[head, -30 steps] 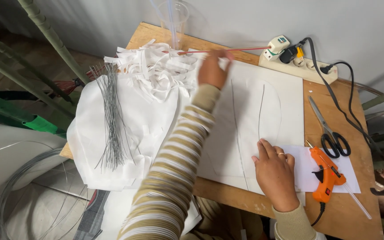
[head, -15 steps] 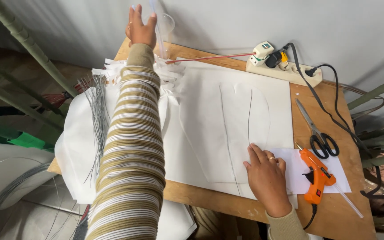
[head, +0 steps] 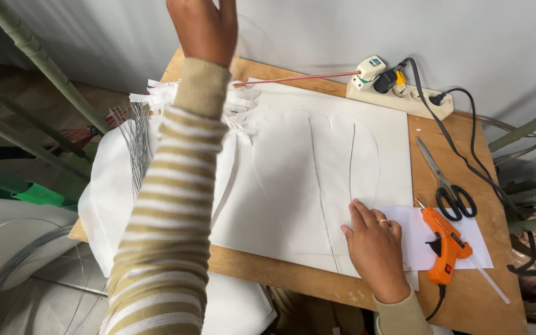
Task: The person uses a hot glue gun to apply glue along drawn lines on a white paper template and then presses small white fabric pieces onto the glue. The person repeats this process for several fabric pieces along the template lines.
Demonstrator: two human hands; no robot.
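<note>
White sheet (head: 293, 180) lies flat on the wooden board (head: 466, 298). Your right hand (head: 375, 248) presses its lower edge, fingers spread, beside the orange glue gun (head: 445, 245). Left hand (head: 205, 28) raised at top; grip unclear.

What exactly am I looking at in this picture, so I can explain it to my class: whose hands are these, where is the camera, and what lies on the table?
There is no machine here: a person works with two bare hands, and a camera worn on their head looks down at a wooden table.

The left hand, in a striped sleeve, is raised toward the far edge; whether it holds anything cannot be told. The right hand rests flat on a large white sheet with drawn curved lines and holds nothing.

Beside the right hand lies an orange glue gun on a small white paper. Beyond it are black-handled scissors and a white power strip with plugs. On the left lie a bundle of thin grey wires and cut white paper scraps.
</note>
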